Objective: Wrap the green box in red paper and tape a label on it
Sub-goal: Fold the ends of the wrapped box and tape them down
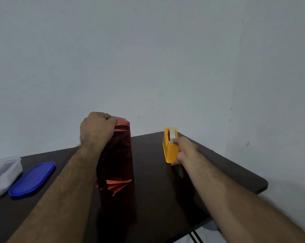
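Standing upright on the dark tabletop, the box in red paper is gripped at its top by the curled left hand. Tape on the yellow dispenser, to its right, is pinched by the right hand.

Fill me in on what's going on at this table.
A person is wrapping a box. The left hand holds the top of the upright box in red paper on the dark table. The right hand is at the yellow tape dispenser, fingers at the tape. No label is visible yet.
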`<state>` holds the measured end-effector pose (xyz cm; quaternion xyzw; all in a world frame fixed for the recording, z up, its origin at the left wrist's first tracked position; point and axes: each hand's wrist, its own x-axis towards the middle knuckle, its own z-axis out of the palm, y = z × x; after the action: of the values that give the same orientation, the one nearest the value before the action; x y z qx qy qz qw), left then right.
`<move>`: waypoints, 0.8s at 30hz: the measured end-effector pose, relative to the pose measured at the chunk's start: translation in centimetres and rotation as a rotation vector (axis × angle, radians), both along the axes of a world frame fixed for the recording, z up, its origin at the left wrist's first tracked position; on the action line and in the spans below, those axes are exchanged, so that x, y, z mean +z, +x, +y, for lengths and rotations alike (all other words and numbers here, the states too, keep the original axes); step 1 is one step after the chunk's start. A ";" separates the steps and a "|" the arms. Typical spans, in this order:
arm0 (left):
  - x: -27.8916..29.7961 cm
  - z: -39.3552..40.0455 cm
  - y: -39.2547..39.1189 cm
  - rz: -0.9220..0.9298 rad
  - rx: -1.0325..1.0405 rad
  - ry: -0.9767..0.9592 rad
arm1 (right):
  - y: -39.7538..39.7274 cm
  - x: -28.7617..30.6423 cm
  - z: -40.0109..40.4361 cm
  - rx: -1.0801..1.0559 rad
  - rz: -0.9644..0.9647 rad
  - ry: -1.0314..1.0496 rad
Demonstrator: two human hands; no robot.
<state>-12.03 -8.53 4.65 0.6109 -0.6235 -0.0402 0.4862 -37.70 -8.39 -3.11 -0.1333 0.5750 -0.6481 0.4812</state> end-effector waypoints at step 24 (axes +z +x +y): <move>0.0 -0.8 -0.1 0.010 0.003 -0.013 | -0.9 -2.5 0.8 0.041 0.095 -0.003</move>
<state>-12.17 -9.36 4.66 0.6084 -0.6203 -0.0386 0.4935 -38.60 -7.61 -5.58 -0.1768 0.5932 -0.6320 0.4663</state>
